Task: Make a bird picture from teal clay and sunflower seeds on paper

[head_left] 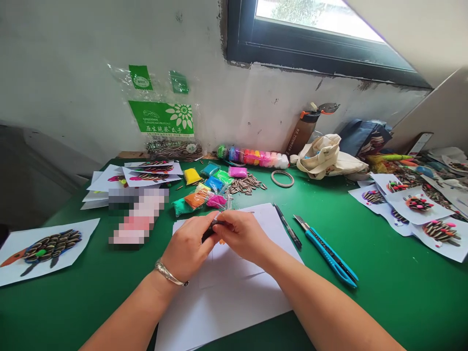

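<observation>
A small, dark, shiny piece [208, 234] is showing partly; the left hand [188, 240] and right hand [244, 237] are gripping it with curled fingers, meeting above white paper [226, 307].

Table [395, 297]: green surface, bearing paper [226, 307]; cutter [331, 256] right of paper; loose seeds [245, 184] and packets [196, 199] beyond paper; cards [419, 204] left and right of paper

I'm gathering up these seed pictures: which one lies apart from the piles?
The far-left seed picture, with the orange tip; the others overlap in the left pile and right pile.
</observation>
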`<state>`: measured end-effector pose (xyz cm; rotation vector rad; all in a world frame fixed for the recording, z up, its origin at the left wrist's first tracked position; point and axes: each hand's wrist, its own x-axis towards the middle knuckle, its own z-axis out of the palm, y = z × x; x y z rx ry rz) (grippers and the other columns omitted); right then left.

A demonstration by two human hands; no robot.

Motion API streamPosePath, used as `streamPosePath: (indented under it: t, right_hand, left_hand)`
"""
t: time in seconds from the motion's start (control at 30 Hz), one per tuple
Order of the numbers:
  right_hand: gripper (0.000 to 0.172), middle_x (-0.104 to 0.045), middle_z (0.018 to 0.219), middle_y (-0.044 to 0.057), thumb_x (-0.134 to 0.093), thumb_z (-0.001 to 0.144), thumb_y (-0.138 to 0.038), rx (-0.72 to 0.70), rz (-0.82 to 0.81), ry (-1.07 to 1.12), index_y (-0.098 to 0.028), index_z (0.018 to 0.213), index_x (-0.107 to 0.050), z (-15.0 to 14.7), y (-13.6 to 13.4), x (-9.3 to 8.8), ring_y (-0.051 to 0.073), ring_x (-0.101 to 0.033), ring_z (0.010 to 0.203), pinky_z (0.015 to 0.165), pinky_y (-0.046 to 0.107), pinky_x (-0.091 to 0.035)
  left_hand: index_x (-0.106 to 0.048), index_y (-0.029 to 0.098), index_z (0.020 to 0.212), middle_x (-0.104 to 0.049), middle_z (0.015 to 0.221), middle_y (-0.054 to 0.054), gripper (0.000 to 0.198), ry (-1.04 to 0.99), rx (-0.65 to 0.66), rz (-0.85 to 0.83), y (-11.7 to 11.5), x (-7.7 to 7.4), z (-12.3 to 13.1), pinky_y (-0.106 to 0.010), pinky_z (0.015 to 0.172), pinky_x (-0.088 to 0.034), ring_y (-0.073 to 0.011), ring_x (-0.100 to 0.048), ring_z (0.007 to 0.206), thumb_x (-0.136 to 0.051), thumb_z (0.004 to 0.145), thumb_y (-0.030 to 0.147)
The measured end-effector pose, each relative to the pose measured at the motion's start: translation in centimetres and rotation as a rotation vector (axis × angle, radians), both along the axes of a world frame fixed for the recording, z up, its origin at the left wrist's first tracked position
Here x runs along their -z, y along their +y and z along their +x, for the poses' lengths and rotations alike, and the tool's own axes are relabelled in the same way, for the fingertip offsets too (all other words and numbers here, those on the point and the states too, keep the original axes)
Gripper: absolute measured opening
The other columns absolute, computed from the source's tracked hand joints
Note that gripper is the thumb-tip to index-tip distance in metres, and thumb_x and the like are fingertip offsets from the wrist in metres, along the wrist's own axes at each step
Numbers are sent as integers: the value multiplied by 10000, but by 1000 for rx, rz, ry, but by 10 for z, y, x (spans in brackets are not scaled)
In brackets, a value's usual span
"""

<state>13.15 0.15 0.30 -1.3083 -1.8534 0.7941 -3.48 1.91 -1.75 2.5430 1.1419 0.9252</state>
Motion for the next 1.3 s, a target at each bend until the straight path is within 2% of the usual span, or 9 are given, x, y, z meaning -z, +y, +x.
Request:
streamPosePath:
  t: [0.1,0.33,0.53,0.63,0.77,0.87,1.07,1.3]
  right_hand:
    - [162,-523,631,-39,-513,822,-167,13,-2,-26,-199,678,-581,1,1,-2,93,-455,598,541,196,-325]
    - [198,-496,621,-32,-538,833,-183,-30,21,-110,-190,640,-580,6,2,-6,93,-442,603,538,206,-298]
    - [259,-485,581,-34,-541,820,-157,-22,31,-151,-173,562,-530,6,2,-5,88,-452,596,545,207,-307]
    - [219,-524,601,-28,-544,823,-192,-47,-29,-65,-176,606,-571,8,3,-4,93,-483,601,543,207,-333]
    - [202,-590,685,-11,-512,855,-304,-102,-240,195,-172,750,-621,11,4,-5,104,-554,628,559,211,-397]
    - [229,-578,663,-9,-485,861,-328,-115,-370,318,-159,756,-599,12,5,-7,97,-557,591,523,201,-396]
    - [209,-490,548,-42,-461,811,-242,-29,-393,267,-172,620,-504,9,5,-6,77,-518,496,461,178,-363]
    - [159,-561,599,-26,-448,782,-230,-27,-399,202,-186,659,-538,9,5,0,104,-581,552,473,182,-410]
  left_hand:
    - [-583,189,1138,-698,975,-64,297,15,-8,-1,-1,-3,0,-313,747,-516,-200,-641,862,-463,906,329]
    - [-602,180,1119,-694,977,-61,293,41,-15,-16,-2,-3,0,-330,759,-498,-204,-623,873,-456,917,333]
    - [-648,189,950,-682,866,-52,222,35,11,-91,-4,-4,3,-318,742,-482,-190,-611,808,-449,921,284]
    - [-650,193,881,-672,800,-42,215,29,6,-96,-5,-7,3,-303,702,-472,-181,-604,757,-457,918,281]
    - [-656,210,897,-683,805,-26,169,11,-26,-64,-6,-11,3,-292,684,-466,-170,-612,739,-500,901,275]
    - [-660,216,929,-697,836,-24,149,3,-34,-40,-7,-11,3,-295,712,-478,-173,-627,772,-524,889,259]
    - [-663,203,947,-710,871,-45,154,-10,-29,25,-8,-7,4,-319,756,-498,-189,-644,804,-534,879,253]
    - [-665,197,921,-708,854,-48,153,27,-29,36,-8,-8,4,-329,764,-499,-193,-645,803,-525,883,243]
